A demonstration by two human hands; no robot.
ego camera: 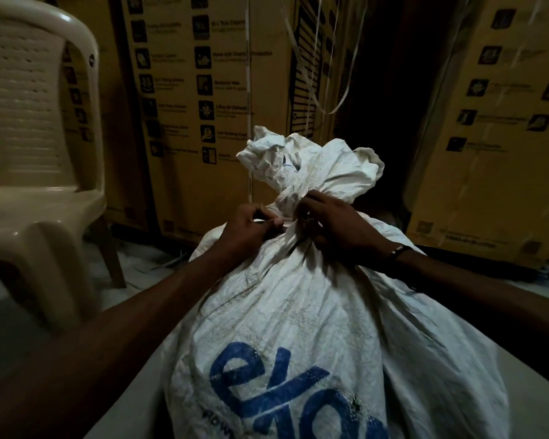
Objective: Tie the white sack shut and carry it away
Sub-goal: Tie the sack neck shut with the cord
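A full white sack (pixel 298 312) with blue lettering stands in front of me, its top gathered into a narrow neck with a crumpled ruff of cloth (pixel 301 160) above it. Both hands work at that neck. My left hand (pixel 251 229) has its fingers curled at the left side, pinching what looks like a thin tie at the neck. My right hand (pixel 333 226) grips the neck from the right, its fingers curled into the folds. A dark band circles the right wrist. The tie itself is mostly hidden between the fingers.
A beige plastic chair (pixel 35 153) stands close at the left. Large printed cardboard boxes (pixel 203 90) form a wall behind the sack, with another box (pixel 495 137) at the right and a dark gap between them. Thin white straps (pixel 314 74) hang down in front of the boxes.
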